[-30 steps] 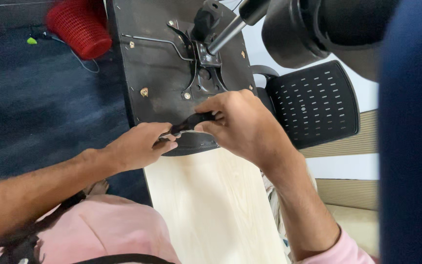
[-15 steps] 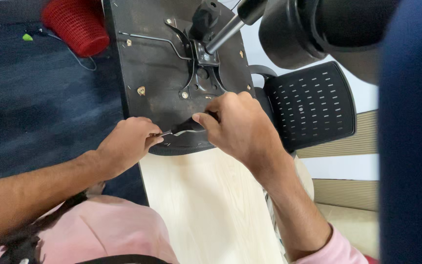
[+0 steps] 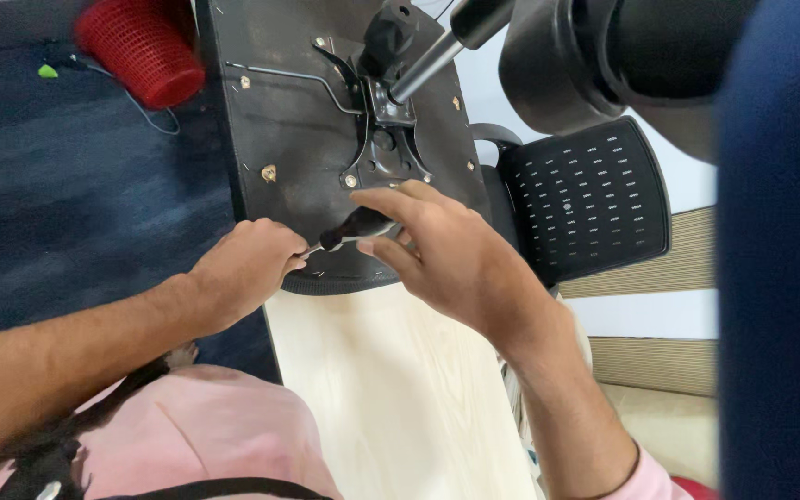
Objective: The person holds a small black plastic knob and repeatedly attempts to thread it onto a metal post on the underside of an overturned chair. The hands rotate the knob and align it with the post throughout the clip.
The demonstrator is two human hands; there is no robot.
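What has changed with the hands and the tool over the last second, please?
The right hand has opened its fingers, now pinching the screwdriver by its black handle, while the left hand has closed round the shaft end. The upturned chair seat and wooden table have stayed put.

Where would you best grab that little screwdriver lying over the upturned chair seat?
Grip the screwdriver by its thick black handle, coming from the right, as the right hand does. The handle is the widest part; the thin metal shaft points left into the left hand, at the edge of the chair seat underside.
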